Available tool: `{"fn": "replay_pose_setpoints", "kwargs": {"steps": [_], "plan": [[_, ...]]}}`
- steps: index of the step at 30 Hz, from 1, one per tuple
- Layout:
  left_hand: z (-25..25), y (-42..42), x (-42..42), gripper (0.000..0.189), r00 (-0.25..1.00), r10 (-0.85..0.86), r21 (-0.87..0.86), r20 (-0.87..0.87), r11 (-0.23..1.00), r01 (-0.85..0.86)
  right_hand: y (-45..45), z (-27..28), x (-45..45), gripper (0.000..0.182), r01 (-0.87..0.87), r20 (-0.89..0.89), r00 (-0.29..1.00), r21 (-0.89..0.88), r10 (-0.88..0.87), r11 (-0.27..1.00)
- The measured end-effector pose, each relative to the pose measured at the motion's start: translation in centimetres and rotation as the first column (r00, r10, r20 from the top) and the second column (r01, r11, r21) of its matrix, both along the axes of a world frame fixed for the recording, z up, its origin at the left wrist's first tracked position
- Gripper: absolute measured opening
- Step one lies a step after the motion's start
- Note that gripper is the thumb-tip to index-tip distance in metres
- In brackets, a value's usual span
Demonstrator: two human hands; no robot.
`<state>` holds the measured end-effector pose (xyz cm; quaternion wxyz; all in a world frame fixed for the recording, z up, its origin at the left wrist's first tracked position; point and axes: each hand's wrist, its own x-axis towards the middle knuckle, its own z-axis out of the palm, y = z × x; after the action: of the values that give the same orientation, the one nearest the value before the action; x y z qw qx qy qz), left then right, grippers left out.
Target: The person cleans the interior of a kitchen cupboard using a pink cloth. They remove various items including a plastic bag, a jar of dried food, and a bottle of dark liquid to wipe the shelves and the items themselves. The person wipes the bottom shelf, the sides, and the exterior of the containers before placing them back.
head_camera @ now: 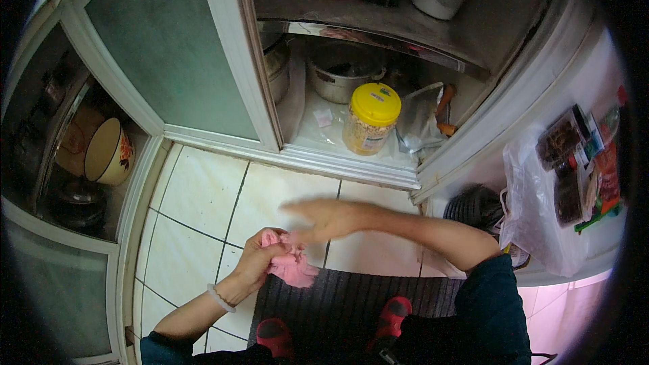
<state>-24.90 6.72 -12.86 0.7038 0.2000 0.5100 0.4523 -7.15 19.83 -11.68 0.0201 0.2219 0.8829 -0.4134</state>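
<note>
My left hand (pixel 258 263), with a pale bracelet at the wrist, is closed around a crumpled pink cloth (pixel 291 266). Just to its right is my right hand (pixel 324 220), blurred, with its fingers stretched to the left above the cloth; its thumb side is near the cloth, and whether they touch I cannot tell. Ahead, inside the open lower cupboard, a clear plastic jar with a yellow lid (pixel 376 105) stands near the sill, partly filled with small pale pieces. Behind the jar sits a metal pot (pixel 332 83), and a plastic bag (pixel 418 132) lies to its right.
A frosted sliding door (pixel 172 45) is at the upper left. An enamel basin (pixel 109 152) shows in the left cupboard. On the right, a counter holds packets and a white plastic bag (pixel 532 203). A dark ribbed mat (pixel 329 309) lies under my feet, and the cupboard's metal track (pixel 350 165) borders the tiles.
</note>
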Motion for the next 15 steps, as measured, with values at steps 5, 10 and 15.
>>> {"fn": "replay_pose_setpoints", "kwargs": {"steps": [5,10,15], "plan": [[0.0,-0.5,-1.0,0.023,1.000,-0.010,-0.046,0.021,0.999,0.011,10.3,3.5,3.5,0.082,0.432,0.046,0.738,0.735,-0.674,0.523],[-0.8,-1.2,-1.1,0.021,0.999,-0.029,-0.092,0.040,0.995,0.033,15.5,2.6,7.1,0.113,0.723,0.114,0.513,0.478,-0.851,0.499],[-0.7,-1.1,-1.0,0.021,0.998,-0.026,-0.096,0.056,0.995,0.031,17.4,1.7,5.9,0.122,0.750,0.199,0.443,0.451,-0.874,0.483]]}}
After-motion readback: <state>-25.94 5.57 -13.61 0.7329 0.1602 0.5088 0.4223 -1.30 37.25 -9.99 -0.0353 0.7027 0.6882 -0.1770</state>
